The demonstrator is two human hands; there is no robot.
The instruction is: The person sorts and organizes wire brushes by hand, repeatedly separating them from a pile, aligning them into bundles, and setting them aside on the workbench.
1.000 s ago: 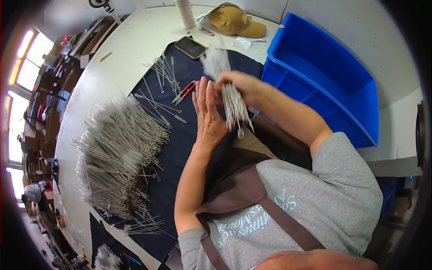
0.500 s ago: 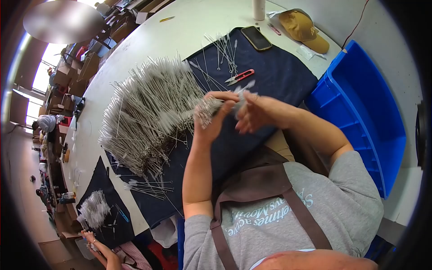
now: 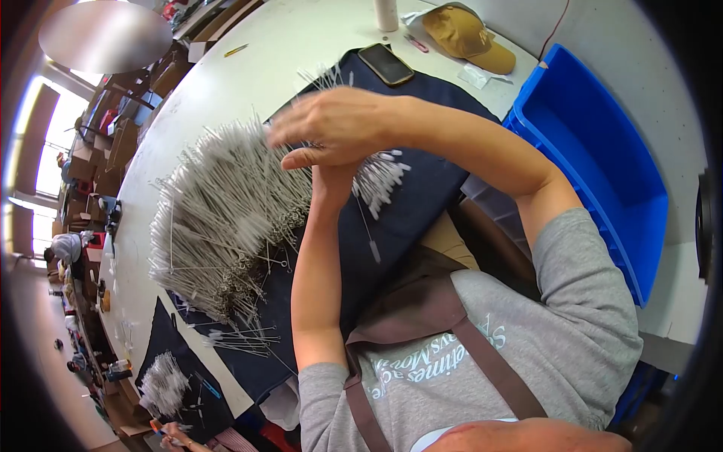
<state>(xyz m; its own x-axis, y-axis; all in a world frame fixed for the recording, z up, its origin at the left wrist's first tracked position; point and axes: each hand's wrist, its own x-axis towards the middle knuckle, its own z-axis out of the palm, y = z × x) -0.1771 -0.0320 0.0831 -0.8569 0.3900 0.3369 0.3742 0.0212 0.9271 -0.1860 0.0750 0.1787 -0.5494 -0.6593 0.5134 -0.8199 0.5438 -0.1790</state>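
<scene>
My left hand is closed around a bundle of straw brushes, thin wires whose white bristle ends fan out to the right. One brush hangs down loosely from it. My right hand crosses over the left with its fingers stretched out, slightly blurred, hiding most of the left hand's fingers. Just left of both hands lies a large pile of straw brushes, their wire loops toward me, on a dark blue cloth. A few loose brushes rest at the pile's near edge.
Beyond my hands lie a phone, a tan cap and a white bottle. A blue bin stands at right. At lower left, a co-worker's hand is near a smaller brush pile.
My right hand has swung left over my left hand. The bundle has turned, so its bristle ends now point right. The view has shifted slightly, and the red snips are now hidden.
</scene>
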